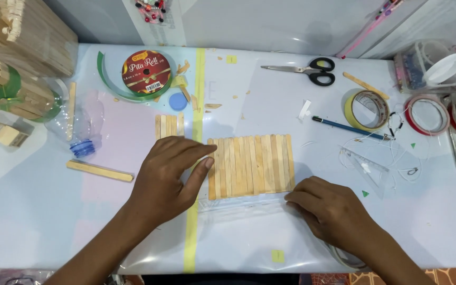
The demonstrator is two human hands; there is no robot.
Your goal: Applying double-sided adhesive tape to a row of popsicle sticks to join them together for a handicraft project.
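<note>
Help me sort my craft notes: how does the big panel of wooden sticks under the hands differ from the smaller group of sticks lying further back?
The big panel has many sticks side by side; the smaller group has only a few. The left hand presses the big panel's left edge and the right hand sits at its lower right corner; the smaller group lies untouched. Both are pale wooden sticks laid upright in flat rows on the table.
</note>
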